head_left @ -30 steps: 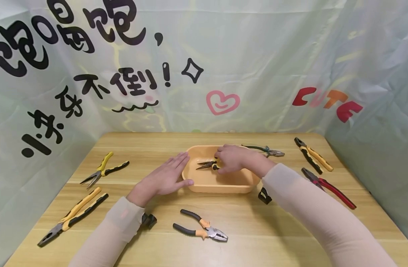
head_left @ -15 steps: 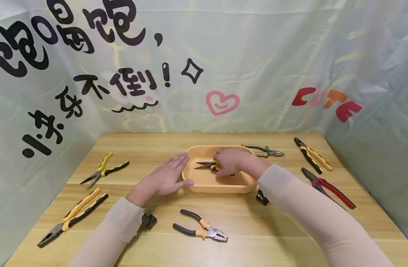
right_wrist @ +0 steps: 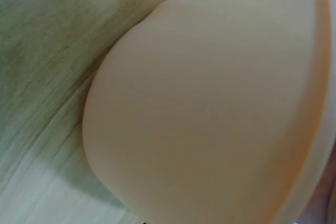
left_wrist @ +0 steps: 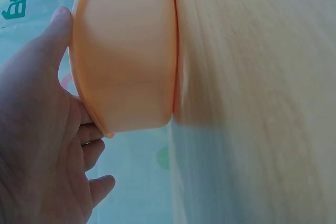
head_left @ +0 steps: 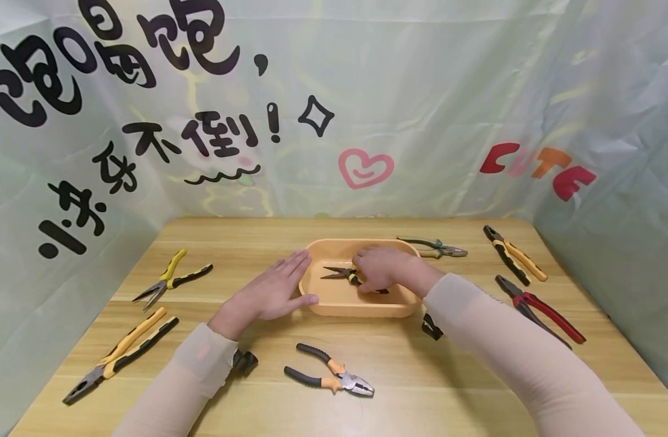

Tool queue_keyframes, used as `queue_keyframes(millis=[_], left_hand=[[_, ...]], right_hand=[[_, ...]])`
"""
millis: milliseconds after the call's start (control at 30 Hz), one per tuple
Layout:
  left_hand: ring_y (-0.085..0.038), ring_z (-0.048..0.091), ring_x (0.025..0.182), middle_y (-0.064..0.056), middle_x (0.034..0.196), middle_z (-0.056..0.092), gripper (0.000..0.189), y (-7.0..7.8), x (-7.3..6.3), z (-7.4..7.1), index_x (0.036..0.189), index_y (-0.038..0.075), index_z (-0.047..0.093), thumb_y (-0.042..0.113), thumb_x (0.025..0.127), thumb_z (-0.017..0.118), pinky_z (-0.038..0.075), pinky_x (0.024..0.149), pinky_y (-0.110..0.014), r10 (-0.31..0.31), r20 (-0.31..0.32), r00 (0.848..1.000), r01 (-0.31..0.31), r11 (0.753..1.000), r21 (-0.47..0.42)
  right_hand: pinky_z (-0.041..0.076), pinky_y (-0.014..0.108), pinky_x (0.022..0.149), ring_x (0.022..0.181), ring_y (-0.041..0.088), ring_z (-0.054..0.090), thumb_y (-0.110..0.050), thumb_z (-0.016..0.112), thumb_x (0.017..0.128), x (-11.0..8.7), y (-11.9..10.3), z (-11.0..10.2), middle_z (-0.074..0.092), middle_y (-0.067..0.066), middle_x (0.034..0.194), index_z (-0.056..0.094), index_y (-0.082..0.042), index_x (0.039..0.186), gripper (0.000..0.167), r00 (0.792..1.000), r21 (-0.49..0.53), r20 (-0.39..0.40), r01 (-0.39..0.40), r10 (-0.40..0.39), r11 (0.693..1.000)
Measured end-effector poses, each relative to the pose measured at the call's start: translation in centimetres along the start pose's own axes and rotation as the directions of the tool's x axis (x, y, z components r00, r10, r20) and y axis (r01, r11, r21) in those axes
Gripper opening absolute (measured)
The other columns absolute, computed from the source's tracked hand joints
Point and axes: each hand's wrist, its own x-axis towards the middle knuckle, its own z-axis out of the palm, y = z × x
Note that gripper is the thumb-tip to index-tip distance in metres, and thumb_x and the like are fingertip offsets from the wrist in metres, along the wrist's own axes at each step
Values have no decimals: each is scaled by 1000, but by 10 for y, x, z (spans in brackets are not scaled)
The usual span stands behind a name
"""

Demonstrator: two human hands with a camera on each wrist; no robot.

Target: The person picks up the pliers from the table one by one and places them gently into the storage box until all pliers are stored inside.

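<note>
A peach plastic basin [head_left: 361, 309] stands mid-table. My left hand [head_left: 268, 288] lies with fairly straight fingers along its left rim; in the left wrist view the hand [left_wrist: 47, 114] touches that same rim. Inside the basin, my right hand [head_left: 383, 267] has curled fingers around the handles of needle-nose pliers [head_left: 342, 273], whose slim jaws point left, slightly parted. One black handle end shows below the hand; the fingertips are hidden. The right wrist view is filled mostly by the basin's outer wall [right_wrist: 199, 114].
Combination pliers [head_left: 339, 379] lie in front of the basin. To the left are yellow-black needle-nose pliers [head_left: 161, 282] and larger orange-black pliers [head_left: 110, 361]. Green-handled pliers [head_left: 440, 247], yellow-black pliers [head_left: 511, 252] and red-black pliers [head_left: 541, 306] lie behind and right. A printed cloth [head_left: 421, 109] surrounds the table.
My right hand has lowered slightly within the basin. The needle-nose pliers have shifted and turned a little, so a black handle end shows below the hand. My left hand has stayed on the rim.
</note>
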Motion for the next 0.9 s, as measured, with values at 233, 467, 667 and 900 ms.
queue_keyframes(millis=[233,467,667,900], left_hand=[[-23,3,149,-10,163,4,97,1,0,-1,156,2,10,75,93,21,12,119,-43,-3,6,1000,3,1000,-4],[-23,3,149,-10,163,4,98,1,0,1,157,3,9,76,92,21,12,119,-43,-8,15,1000,8,1000,-4],[-23,1,149,-10,163,2,97,1,1,1,157,4,7,76,93,21,11,119,-43,-5,24,1000,5,1000,-8],[-31,5,149,-12,163,3,95,0,1,1,156,1,10,73,95,23,13,118,-44,11,7,1000,-11,1000,0]], right_hand=[[33,46,111,136,37,37,-53,61,93,-4,-2,-2,44,17,143,45,-2,143,73,1000,-10,4,12,-12,1000],[34,47,111,136,37,37,-56,58,93,-8,-1,0,44,17,143,45,-3,143,74,1000,0,8,7,-7,1000],[31,47,112,137,38,35,-58,53,95,-14,1,0,42,18,146,41,-1,146,78,1000,-1,-18,10,-10,1000],[31,48,112,137,37,36,-52,51,98,-27,5,-10,42,17,147,41,-3,148,71,996,34,-86,36,-33,999]])
